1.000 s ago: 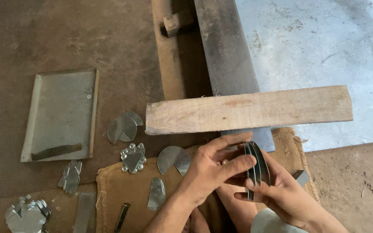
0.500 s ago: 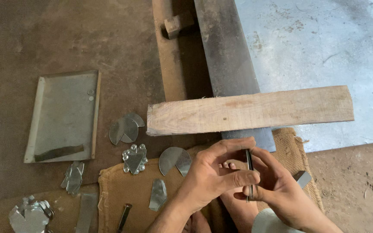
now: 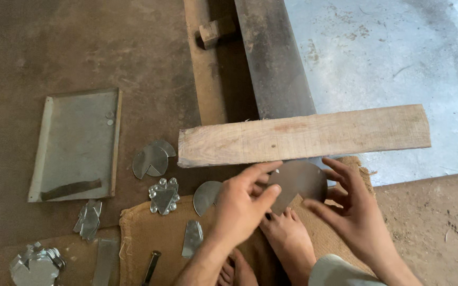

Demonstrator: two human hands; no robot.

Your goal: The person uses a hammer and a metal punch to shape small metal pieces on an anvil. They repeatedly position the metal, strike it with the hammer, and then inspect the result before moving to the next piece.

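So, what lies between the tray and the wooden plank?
In the head view, two overlapping round metal pieces lie on the floor between the tray and the plank.
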